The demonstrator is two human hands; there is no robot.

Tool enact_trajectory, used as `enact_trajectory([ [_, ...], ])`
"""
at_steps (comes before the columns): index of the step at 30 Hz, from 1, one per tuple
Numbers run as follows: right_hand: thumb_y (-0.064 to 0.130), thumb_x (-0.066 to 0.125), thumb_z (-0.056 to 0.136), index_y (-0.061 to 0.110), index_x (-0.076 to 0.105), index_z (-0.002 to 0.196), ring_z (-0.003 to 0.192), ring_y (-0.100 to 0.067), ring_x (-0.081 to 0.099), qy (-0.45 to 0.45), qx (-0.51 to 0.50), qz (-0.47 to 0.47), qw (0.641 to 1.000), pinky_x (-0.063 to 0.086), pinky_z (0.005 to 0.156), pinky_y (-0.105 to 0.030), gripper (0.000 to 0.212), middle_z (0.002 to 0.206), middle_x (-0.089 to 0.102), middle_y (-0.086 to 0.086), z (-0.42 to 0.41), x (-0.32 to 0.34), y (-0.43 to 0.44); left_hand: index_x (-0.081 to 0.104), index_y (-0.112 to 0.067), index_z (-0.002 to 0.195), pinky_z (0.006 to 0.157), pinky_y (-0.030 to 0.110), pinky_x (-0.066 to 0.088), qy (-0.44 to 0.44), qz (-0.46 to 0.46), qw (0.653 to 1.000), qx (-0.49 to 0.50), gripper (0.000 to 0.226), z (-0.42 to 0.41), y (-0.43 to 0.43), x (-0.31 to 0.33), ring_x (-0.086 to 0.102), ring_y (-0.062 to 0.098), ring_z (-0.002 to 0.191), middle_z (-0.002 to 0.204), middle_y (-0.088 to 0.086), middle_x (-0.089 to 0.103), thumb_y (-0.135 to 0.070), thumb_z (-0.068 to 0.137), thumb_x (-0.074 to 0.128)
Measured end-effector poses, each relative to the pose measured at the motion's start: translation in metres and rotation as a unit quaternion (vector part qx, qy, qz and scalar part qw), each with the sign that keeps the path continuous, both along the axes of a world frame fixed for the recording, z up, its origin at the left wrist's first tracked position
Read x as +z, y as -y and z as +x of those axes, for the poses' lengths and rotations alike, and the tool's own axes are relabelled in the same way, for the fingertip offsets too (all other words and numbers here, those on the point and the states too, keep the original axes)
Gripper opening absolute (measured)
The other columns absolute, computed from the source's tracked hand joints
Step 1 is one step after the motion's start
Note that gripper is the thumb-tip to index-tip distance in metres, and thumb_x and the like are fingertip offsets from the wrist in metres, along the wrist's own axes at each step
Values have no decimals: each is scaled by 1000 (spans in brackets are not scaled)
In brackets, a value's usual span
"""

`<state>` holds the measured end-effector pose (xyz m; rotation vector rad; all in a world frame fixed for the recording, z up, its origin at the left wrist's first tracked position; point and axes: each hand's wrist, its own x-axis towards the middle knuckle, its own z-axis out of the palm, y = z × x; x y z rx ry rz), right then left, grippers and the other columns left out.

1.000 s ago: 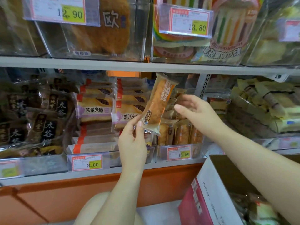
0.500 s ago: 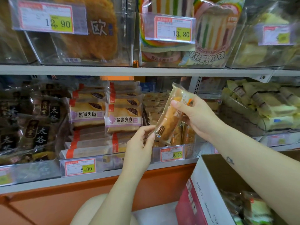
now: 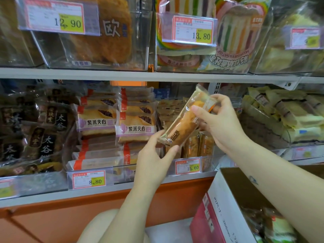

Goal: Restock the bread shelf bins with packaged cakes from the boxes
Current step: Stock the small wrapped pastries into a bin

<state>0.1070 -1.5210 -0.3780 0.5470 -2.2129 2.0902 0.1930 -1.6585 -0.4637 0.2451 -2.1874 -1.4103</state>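
My left hand (image 3: 154,158) and right hand (image 3: 222,125) pinch the cake packet (image 3: 180,127) above the 15.60 bin (image 3: 207,162); slick wrap may slip.

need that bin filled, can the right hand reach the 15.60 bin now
Probably yes: the right hand grips the packaged cake just in front of the bin, its top looks open, and only the left hand is nearby.
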Motion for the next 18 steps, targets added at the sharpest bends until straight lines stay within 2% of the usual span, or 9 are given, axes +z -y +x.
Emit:
enact_trajectory([
  [2,25,77,69,28,46,110,104,-19,64,51,16,-93,994,57,85,-43,52,115,58,-3,4,0,-2,47,-43,120,80,7,47,-33,121,992,-21,45,1,-1,7,57,-9,103,113,-21,59,-27,84,69],
  [4,35,77,59,23,46,115,103,-19,65,80,22,-104,991,56,86,-43,65,116,59,-5,8,-5,-6,52,-39,116,83,16,52,-73,215,973,-32,38,1,-1,12,62,0,103,111,-12,64,-21,85,68],
  [5,42,76,55,24,48,115,104,-18,65,81,14,-62,995,55,88,-42,69,116,60,-3,10,-8,-9,55,-36,114,85,23,54,-89,247,964,-31,34,1,-1,14,63,5,105,109,-10,66,-20,86,66],
  [7,56,74,54,27,53,116,107,-15,61,52,-17,81,995,53,92,-40,71,116,62,3,12,-12,-18,57,-36,111,86,30,55,-113,281,953,-25,31,5,1,21,63,10,108,108,-10,67,-19,87,64],
  [9,49,74,68,26,55,119,110,-11,57,5,-49,170,984,49,92,-32,58,118,60,8,9,-10,-29,57,-42,110,86,34,56,-130,239,962,-12,32,8,4,30,63,9,107,110,-11,66,-20,88,64],
  [11,33,73,79,27,55,119,107,-9,57,-44,-48,203,977,48,87,-25,44,117,60,9,5,-4,-39,57,-43,111,84,34,57,-146,162,976,-8,34,10,6,43,63,5,103,108,-15,64,-19,88,65],
  [15,23,68,86,24,62,110,95,-5,61,-107,-24,253,961,48,78,-17,25,100,65,8,1,5,-44,56,-33,119,86,12,49,-152,28,988,5,36,4,7,65,58,-2,103,109,-20,60,-20,88,66],
  [18,21,67,87,24,64,103,90,-4,61,-111,-21,288,951,47,74,-15,16,95,66,9,-4,0,-46,53,-36,117,79,-1,40,-101,-68,993,-4,36,-4,9,72,55,-7,98,106,-24,58,-24,86,68],
])
